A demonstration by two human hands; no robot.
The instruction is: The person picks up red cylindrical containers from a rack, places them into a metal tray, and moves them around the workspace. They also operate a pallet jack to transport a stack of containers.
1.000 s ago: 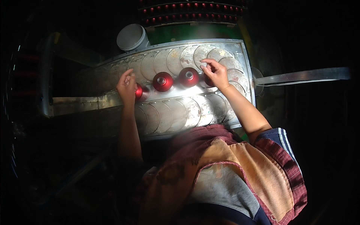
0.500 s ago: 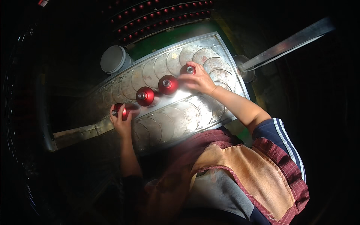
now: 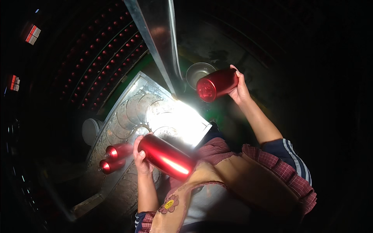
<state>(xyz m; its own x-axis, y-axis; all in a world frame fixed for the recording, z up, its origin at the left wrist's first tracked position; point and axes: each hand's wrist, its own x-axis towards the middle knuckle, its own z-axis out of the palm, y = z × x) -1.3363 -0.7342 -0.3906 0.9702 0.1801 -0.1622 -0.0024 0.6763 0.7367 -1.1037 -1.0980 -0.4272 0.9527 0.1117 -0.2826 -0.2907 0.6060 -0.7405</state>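
My left hand (image 3: 142,157) is wrapped round one end of a shiny red metal bottle (image 3: 167,157), which lies tilted in front of my apron. Out to the right, my right hand (image 3: 241,90) grips a second red metal bottle (image 3: 219,82) near its far end, with the round base facing left and down. The necks of both held bottles are hidden. Two more red bottles (image 3: 120,149) (image 3: 112,166) stand side by side on the metal conveyor (image 3: 123,112), left of my left hand, their small necks showing.
A long metal beam (image 3: 153,42) rises at the conveyor's far corner. Beside it sits a round metal basin (image 3: 192,73), partly behind the right bottle. A white bucket (image 3: 90,130) stands left of the conveyor. Rows of red bottles (image 3: 101,64) fill dark racks at the back left.
My view has turned to the right. Both hands have lifted a bottle each off the conveyor, the right one swinging out over the basin side; two bottles stay on the conveyor.
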